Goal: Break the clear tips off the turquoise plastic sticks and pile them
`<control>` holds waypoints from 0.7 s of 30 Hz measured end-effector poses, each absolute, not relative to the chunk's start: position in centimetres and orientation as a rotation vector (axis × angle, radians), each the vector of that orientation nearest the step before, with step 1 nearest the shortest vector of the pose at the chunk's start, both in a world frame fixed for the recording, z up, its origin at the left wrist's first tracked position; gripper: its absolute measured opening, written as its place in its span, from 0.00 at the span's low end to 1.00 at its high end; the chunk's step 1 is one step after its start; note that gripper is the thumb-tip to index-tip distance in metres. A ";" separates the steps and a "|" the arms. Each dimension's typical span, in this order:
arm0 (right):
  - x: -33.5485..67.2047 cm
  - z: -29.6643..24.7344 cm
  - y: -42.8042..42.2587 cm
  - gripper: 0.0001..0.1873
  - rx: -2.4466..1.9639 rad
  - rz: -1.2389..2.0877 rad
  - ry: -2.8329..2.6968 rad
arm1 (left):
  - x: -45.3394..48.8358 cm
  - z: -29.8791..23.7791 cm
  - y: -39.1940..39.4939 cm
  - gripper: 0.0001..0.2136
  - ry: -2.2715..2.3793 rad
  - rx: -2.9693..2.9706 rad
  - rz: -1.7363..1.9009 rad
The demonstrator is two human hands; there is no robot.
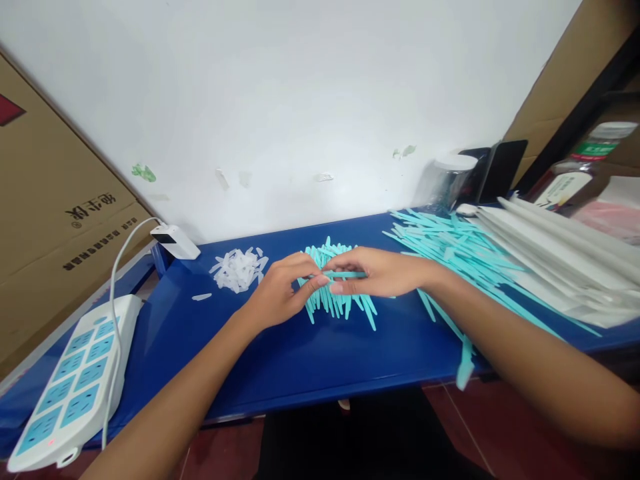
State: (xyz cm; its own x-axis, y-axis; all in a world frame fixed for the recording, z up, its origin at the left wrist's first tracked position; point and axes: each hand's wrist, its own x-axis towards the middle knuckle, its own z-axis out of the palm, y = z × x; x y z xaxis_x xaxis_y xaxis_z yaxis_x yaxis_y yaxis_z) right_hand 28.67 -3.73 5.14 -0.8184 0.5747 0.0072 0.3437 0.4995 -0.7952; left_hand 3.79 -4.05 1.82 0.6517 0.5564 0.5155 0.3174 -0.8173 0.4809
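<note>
My left hand (pixel 285 290) and my right hand (pixel 375 272) meet over the middle of the blue table (pixel 280 360). Together they pinch one thin teal plastic stick (pixel 345 274), held level, the left fingertips at its left end and the right fingers along its right part. Directly beneath lies a small pile of teal sticks (pixel 335 300). A larger spread of long teal sticks (pixel 450 247) fans out to the right, under my right forearm. A little heap of clear white plastic bits (pixel 239 269) sits left of my left hand.
A white power strip (pixel 75 383) with its cable and a white plug adapter (pixel 175 241) lies at the left. Cardboard boxes (pixel 55 220) lean at left and back right. A stack of white packets (pixel 555 260), a clear jar (pixel 445 183) and bottles (pixel 590 157) crowd the right.
</note>
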 end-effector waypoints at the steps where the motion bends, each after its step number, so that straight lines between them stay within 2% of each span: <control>1: 28.8 5.1 -3.6 0.23 -0.791 1.195 -2.446 | 3.5 1.9 -3.8 0.09 0.711 2.521 0.990; 5: 29.0 5.0 -3.3 0.23 -0.849 1.083 -2.351 | 2.9 2.3 -3.2 0.09 0.772 2.497 1.068; 11: 28.3 4.4 -3.4 0.21 -0.833 1.093 -2.395 | 3.2 1.8 -3.5 0.10 0.743 2.461 0.980; 21: 28.4 4.7 -3.6 0.21 -0.899 1.333 -2.292 | 2.8 2.5 -3.4 0.13 0.784 2.418 0.973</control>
State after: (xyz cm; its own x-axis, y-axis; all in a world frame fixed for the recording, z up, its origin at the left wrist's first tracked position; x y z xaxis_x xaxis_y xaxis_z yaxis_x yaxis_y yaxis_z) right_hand 28.44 -3.57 4.72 -0.7420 0.6700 -0.0223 0.3506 0.3595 -0.8648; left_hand 2.76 -3.40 2.49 0.5966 0.6354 0.4902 0.3442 -0.7544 0.5589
